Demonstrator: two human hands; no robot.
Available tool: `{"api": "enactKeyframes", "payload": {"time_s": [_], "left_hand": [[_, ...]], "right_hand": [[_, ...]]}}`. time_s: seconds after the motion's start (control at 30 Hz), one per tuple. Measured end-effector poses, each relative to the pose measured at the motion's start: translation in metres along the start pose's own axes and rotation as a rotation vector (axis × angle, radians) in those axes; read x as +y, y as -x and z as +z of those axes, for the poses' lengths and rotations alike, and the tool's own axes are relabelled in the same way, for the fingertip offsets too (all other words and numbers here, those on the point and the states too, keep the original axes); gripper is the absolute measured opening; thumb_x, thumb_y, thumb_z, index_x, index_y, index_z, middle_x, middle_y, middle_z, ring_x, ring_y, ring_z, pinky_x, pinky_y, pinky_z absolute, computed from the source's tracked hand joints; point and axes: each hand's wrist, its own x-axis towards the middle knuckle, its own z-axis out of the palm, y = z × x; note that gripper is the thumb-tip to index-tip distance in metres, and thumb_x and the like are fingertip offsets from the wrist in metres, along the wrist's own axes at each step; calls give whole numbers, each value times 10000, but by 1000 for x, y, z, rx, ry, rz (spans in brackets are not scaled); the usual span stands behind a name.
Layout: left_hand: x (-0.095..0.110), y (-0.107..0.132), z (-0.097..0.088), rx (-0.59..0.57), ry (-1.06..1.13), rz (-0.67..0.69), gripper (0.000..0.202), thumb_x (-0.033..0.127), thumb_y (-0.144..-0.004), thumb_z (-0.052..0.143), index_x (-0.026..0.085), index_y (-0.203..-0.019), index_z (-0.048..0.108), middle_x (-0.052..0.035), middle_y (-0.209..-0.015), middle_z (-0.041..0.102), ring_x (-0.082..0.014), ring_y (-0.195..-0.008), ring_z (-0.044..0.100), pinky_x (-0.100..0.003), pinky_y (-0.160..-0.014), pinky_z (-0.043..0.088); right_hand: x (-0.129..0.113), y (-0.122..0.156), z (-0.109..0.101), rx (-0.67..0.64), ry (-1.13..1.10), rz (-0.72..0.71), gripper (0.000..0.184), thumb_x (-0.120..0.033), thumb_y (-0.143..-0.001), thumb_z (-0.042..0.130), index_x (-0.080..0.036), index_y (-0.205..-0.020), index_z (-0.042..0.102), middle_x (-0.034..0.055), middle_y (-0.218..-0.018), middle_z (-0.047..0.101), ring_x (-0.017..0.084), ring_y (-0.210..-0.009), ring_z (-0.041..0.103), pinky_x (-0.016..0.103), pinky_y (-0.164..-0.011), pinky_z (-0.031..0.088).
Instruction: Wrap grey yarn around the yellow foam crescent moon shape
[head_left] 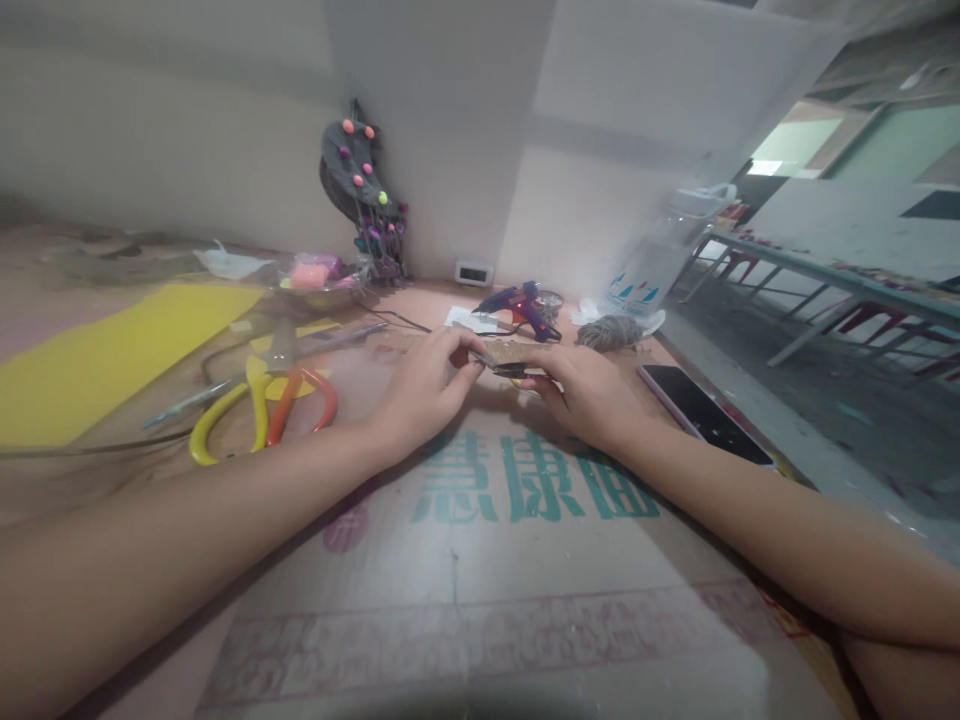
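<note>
Over the printed board (pixel 517 560), my left hand (pixel 431 385) and my right hand (pixel 589 390) face each other, fingertips close together. My left thumb and fingers pinch one end of a small dark grey piece (pixel 491 362). A thin dark piece (pixel 514 370) sits between the fingertips of my right hand and meets the first; blur hides what kind of things they are. Just behind the hands lies a blue glue gun (pixel 525 308) with orange parts and a small red light. Scissors (pixel 262 410) with yellow and orange handles rest to the left of my left hand.
A phone (pixel 705 412) lies right of my right hand, near the table edge. Behind are grey yarn (pixel 611 332), a clear bottle (pixel 652 250) and a small display (pixel 474 272). A grey crescent with pompoms (pixel 360 185) leans on the wall. Yellow sheet (pixel 127 350) at left.
</note>
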Motion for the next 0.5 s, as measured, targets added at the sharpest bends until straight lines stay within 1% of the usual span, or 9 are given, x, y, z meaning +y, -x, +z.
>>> {"api": "enactKeyframes", "payload": {"time_s": [0.13,0.33,0.5], "left_hand": [[-1,0,0,9,5,6,122,189,-907,499,203,-1011,559,-47,-951,613,-204,-907,573,-373,-851,459],[-1,1,0,0,-2,24,126,198,-914,501,192,-1021,565,-46,-941,608,-201,-903,568,-366,-848,449],[-2,1,1,-3,4,33,127,204,-922,496,195,-1032,561,-47,-959,610,-198,-910,568,-361,-851,446]], "right_hand": [[-1,0,0,-15,-12,8,257,-221,-954,458,-175,-1103,662,117,-1014,735,258,-914,667,399,-789,496],[-1,-2,-1,-30,-37,21,252,-256,-969,463,-169,-1099,661,122,-1065,733,255,-966,674,389,-817,504],[-2,-3,-2,-49,-65,33,271,-270,-976,453,-154,-1103,664,122,-1062,736,257,-980,677,397,-838,511]]}}
